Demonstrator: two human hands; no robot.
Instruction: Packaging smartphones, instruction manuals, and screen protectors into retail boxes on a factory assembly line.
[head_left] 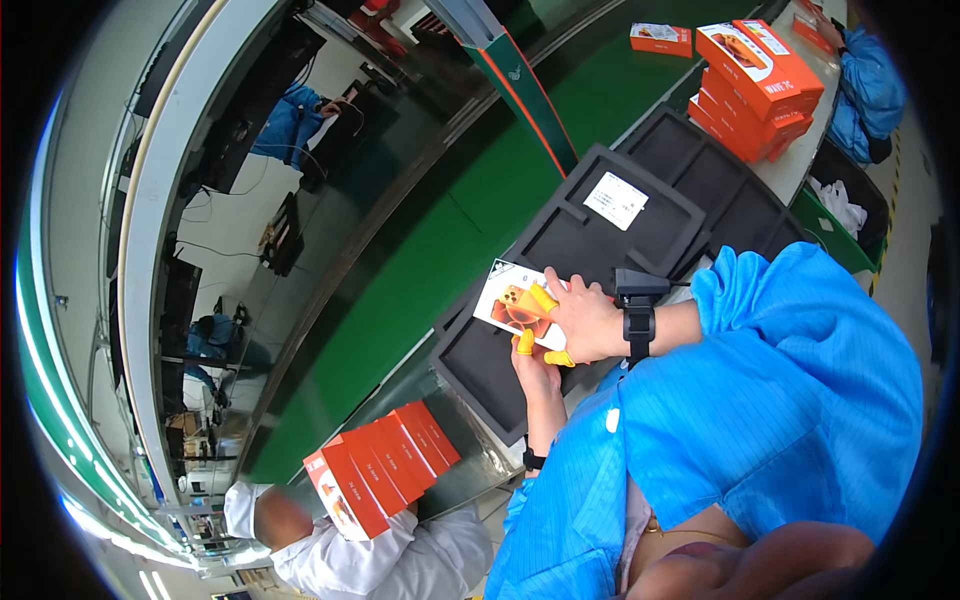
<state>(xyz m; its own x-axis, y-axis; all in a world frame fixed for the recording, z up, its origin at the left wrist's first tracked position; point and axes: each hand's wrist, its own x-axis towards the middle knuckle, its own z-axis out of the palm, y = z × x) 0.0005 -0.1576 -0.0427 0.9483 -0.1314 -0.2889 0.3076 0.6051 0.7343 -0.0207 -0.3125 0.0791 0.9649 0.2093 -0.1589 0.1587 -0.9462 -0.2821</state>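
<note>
Between my hands is a white phone box (pixel 503 298) with an orange phone pictured on its face. My left hand (pixel 538 374) grips its near edge from below, the thumb in a yellow finger cot. Over the right end of the box lies my right hand (pixel 590 317), its yellow-cotted fingers closed on it. A watch-like strap with a dark device (pixel 640 300) sits on my right wrist. Under the box are black trays (pixel 478 372); one bears a white label (pixel 615 200).
Orange boxes stand stacked at the far right (pixel 765 85) and in a row (pixel 385 460) at the near left. A green conveyor belt (pixel 400 270) runs past a post (pixel 520 95). One person in white (pixel 350 555) and another in blue (pixel 868 85) are nearby.
</note>
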